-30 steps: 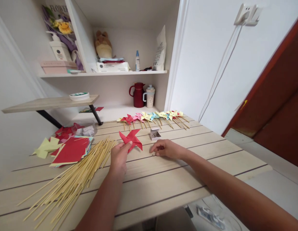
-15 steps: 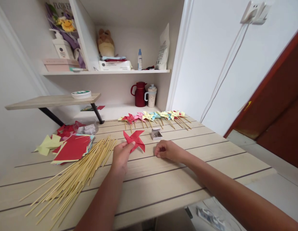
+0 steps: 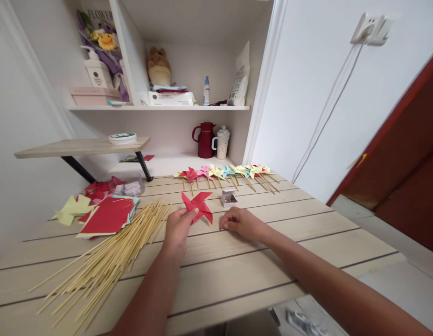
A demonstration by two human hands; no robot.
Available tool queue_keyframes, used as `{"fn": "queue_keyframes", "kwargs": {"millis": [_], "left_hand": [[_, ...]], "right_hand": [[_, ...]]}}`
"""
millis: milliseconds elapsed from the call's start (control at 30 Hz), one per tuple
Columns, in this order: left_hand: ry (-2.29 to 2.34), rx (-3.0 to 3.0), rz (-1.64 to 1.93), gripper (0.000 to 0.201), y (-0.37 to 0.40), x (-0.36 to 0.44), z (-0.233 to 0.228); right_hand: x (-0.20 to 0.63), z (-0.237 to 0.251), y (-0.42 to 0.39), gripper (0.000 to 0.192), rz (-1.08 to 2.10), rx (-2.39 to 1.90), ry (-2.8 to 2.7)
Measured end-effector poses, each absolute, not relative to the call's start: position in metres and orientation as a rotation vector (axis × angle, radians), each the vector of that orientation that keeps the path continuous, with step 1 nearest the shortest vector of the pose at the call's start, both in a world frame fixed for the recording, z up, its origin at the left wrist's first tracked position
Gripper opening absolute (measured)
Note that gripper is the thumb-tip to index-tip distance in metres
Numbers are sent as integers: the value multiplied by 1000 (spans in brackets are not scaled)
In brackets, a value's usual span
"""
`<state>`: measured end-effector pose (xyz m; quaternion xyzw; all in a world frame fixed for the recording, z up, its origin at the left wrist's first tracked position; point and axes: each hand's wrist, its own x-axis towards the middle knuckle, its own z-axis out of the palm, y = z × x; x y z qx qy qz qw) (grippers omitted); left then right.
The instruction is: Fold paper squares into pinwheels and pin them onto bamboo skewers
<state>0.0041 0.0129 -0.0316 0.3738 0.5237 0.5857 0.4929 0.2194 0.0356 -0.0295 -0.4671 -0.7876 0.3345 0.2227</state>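
Above, lettering (image 3: 100, 14) reads "FLOWER" while left hand (image 3: 178, 227) pinches red pinwheel (image 3: 199, 205), right hand (image 3: 240, 222) curled together.

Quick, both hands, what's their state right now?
Left hand: closed, holding the red paper pinwheel.
Right hand: fingers curled near the small open box; whether it grips anything can't be told.

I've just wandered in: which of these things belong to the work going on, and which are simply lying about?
Seemingly part of the work:
- red pinwheel, held in the left fingers
- small open box, near the right fingers
- loose sticks
- coloured paper
- pinwheels on sticks

Probably just lying about:
- dark red jug
- lidded cup
- plush toy
- pump bottle
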Motion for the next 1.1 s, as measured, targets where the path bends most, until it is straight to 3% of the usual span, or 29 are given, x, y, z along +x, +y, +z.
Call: {"fn": "queue_keyframes", "kwargs": {"millis": [1100], "left_hand": [[1265, 850, 1525, 26, 12, 7, -28]], "right_hand": [[206, -44, 35, 13, 1005, -1328, -1965]]}}
